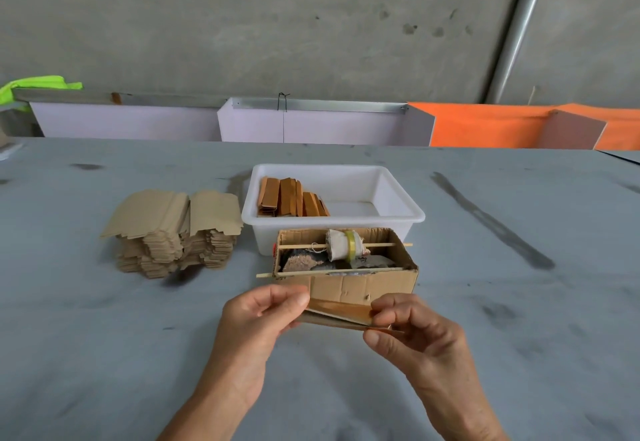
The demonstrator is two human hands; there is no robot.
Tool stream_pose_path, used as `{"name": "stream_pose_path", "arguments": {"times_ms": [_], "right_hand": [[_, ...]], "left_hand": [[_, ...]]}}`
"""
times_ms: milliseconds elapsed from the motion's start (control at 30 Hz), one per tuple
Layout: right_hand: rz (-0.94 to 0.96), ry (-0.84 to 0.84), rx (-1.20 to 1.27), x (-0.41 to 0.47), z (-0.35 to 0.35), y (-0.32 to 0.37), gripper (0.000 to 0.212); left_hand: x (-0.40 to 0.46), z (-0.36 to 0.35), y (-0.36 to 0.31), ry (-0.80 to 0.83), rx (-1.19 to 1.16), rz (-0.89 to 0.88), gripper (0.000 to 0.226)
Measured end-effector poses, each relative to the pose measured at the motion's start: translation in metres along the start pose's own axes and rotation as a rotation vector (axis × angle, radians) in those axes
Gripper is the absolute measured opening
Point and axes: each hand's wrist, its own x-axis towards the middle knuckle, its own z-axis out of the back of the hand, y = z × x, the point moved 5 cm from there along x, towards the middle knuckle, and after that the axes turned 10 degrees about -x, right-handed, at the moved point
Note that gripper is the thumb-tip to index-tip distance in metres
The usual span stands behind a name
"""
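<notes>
A folded piece of card (341, 314), shiny gold-brown inside and plain brown outside, is held just above the grey table between both hands. My left hand (258, 319) pinches its left end with thumb and fingers. My right hand (412, 328) pinches its right end. Right behind the card stands an open cardboard box (360, 284) with two thin wooden sticks across its top, one carrying a spool of white thread (343, 245) banded with yellow tape. Stones lie inside the box.
A white plastic tub (398, 213) behind the box holds several folded gold-brown card pieces (291, 198) at its left side. A stack of flat brown card blanks (173, 232) sits on the table at left. White and orange panels line the far edge.
</notes>
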Motion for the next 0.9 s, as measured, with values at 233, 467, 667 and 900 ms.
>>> {"name": "stream_pose_path", "arguments": {"times_ms": [233, 467, 667, 900], "right_hand": [[-0.034, -0.072, 0.108, -0.004, 0.0, -0.004, 0.016], [-0.089, -0.134, 0.206, -0.006, 0.003, -0.007, 0.018], [-0.156, -0.084, 0.353, -0.004, 0.006, -0.008, 0.058], [-0.234, -0.12, 0.555, -0.004, -0.006, -0.017, 0.041]], "left_hand": [[-0.003, -0.002, -0.001, -0.008, 0.076, -0.043, 0.026], [-0.004, -0.01, 0.001, 0.03, 0.144, 0.021, 0.038], [-0.004, -0.016, 0.001, 0.018, 0.115, 0.09, 0.037], [-0.01, -0.028, 0.006, 0.089, 0.227, 0.102, 0.041]]}}
